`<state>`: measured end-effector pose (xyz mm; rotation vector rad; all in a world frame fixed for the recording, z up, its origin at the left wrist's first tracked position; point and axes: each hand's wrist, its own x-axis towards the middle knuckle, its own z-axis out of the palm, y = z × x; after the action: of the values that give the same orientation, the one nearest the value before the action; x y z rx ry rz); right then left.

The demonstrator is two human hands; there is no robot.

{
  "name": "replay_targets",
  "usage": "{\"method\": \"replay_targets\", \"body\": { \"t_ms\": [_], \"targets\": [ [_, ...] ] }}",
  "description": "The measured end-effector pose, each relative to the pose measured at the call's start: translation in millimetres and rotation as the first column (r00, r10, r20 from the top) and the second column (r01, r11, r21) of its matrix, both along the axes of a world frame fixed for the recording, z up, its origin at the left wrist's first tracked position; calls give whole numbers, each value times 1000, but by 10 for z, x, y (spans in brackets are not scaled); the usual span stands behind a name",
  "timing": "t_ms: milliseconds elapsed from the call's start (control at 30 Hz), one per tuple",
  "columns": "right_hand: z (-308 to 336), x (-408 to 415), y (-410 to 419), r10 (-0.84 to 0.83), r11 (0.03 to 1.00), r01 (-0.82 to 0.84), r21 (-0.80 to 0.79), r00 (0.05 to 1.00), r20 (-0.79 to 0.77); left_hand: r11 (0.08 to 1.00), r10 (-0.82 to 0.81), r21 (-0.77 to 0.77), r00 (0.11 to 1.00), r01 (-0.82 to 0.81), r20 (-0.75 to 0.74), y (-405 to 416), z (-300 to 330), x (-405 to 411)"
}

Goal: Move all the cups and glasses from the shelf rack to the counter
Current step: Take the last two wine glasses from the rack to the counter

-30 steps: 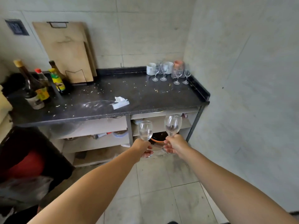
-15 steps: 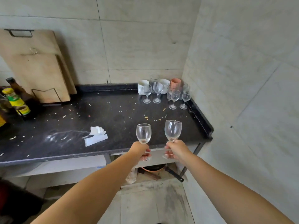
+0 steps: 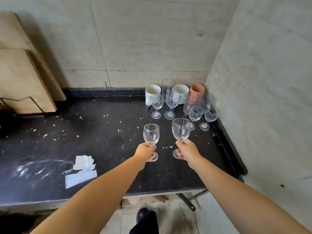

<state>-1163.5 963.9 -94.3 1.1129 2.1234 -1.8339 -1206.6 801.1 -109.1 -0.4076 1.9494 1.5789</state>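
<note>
Stems: those of the two held wine glasses are wrapped inside the left hand (image 3: 146,152) and right hand (image 3: 187,151).
Cutting boards (image 3: 22,78): cut off by the left edge.
Table (image 3: 104,132): left part runs out of view.
Pink cup (image 3: 196,92): lower part hidden behind glasses.
Shelf rack: hidden under the table.

Both arms outstretched, left hand (image 3: 145,152) and right hand (image 3: 187,151) closed, level.

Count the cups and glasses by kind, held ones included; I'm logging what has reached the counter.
Stemmed glasses: 6, with one in the left hand and one in the right hand
White mugs: 2
Pink cup: 1
Plain glasses: at least 2, overlapping
Total: at least 11
</note>
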Motion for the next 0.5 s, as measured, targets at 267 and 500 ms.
{"method": "replay_targets", "body": {
  "t_ms": [267,500],
  "targets": [
    [-266,-880,247,-50,998,52,39,998,-43,999,-39,-27,999,39,-6,291,-80,-984],
    [-458,-1301,292,-71,997,69,-44,996,-54,998,-42,-55,999,41,-29,487,-198,-1286]
  ]
}}
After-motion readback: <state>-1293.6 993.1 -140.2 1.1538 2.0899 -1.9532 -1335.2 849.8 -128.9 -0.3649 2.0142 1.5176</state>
